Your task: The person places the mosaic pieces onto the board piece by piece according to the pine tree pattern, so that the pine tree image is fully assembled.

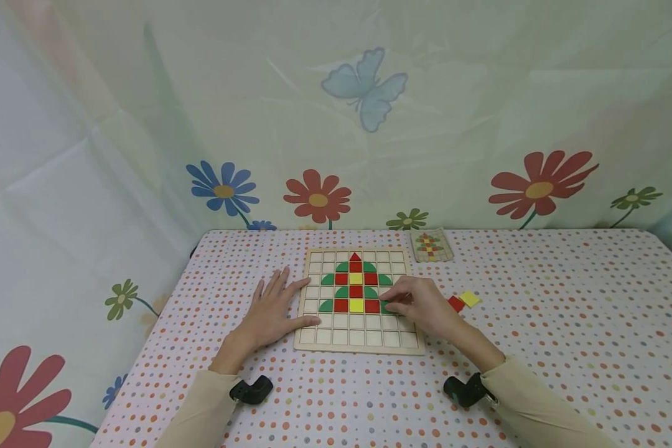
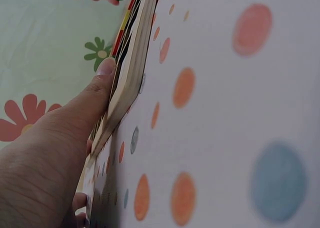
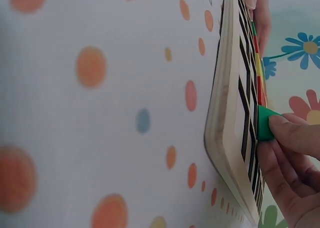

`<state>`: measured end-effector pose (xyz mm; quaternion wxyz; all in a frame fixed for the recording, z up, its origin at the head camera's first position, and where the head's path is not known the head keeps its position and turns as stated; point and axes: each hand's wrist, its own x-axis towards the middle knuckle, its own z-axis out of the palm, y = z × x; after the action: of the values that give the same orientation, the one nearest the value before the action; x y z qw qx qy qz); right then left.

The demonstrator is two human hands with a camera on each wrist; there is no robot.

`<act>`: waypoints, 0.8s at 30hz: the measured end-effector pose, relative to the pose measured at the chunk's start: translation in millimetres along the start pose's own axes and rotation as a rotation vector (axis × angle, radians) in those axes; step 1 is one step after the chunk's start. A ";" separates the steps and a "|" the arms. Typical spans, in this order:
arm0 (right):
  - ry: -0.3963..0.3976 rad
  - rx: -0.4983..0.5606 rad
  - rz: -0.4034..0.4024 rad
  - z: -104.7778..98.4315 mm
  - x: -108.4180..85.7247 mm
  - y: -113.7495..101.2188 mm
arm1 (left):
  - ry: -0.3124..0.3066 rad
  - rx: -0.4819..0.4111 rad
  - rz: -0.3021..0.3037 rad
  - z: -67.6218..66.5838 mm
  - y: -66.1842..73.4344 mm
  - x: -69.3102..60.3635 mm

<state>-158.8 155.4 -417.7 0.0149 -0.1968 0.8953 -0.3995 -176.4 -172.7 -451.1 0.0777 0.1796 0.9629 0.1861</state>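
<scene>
A wooden grid board (image 1: 364, 350) lies on the table, with red, yellow and green tiles forming a tree shape in its squares. My right hand (image 1: 420, 305) pinches a green quarter-round tile (image 3: 265, 123) between thumb and fingers. That tile stands tilted at the grid, at the right end of the lower red and yellow row. At the board's left edge rests my left hand (image 1: 271, 314), fingers spread and straight, thumb on the rim. In the left wrist view the thumb (image 2: 102, 75) lies along the board's side.
Right of the board lie a red tile (image 1: 456, 303) and a yellow tile (image 1: 470, 298), partly behind the right hand. A small pattern card (image 1: 439, 254) showing a similar tree sits beyond the board's far right corner. A dotted cloth (image 1: 565, 311) covers the table; a flowered curtain hangs behind.
</scene>
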 end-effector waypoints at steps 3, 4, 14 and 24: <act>-0.005 -0.016 0.007 0.2 0.4 -2.3 | -0.002 0.008 -0.003 0.7 -0.4 0.4; -0.007 -0.022 0.011 0.3 0.5 -3.0 | -0.002 0.010 -0.004 0.7 -0.5 0.5; -0.036 -0.069 0.030 1.5 1.8 -10.7 | 0.000 0.006 -0.001 -0.6 -0.3 -0.6; -0.053 -0.110 0.062 2.0 2.2 -13.7 | -0.006 0.013 -0.001 0.2 -0.1 0.3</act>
<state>-155.9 144.9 -408.9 0.0402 -0.1798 0.9208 -0.3437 -176.7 -172.6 -451.3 0.0794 0.1799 0.9639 0.1793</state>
